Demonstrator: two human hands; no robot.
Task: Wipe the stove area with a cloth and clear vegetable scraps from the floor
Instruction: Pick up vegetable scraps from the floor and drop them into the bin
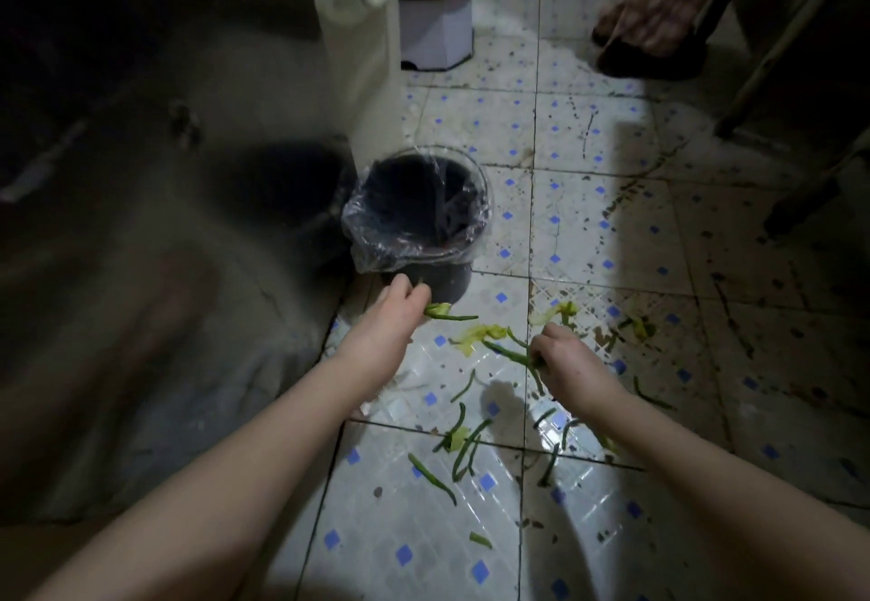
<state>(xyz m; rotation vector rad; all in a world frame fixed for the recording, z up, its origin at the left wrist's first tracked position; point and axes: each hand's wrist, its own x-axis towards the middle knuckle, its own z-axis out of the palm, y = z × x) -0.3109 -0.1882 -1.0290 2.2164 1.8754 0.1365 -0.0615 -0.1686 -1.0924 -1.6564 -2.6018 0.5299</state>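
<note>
Green and yellow vegetable scraps [463, 452] lie strewn over the tiled floor [612, 233] just short of the lined bin [416, 219], so clearing looks barely begun: the left hand [400, 308] pinches one piece beside the bin, the right hand [562, 358] grips another, and no stove or cloth shows.

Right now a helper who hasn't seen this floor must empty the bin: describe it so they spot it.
Find the cream cabinet standing on the tiled floor. At its foot, just beyond the left hand, sits the bin. Unlike the white container behind, it is dark, round and lined with clear plastic.
</note>
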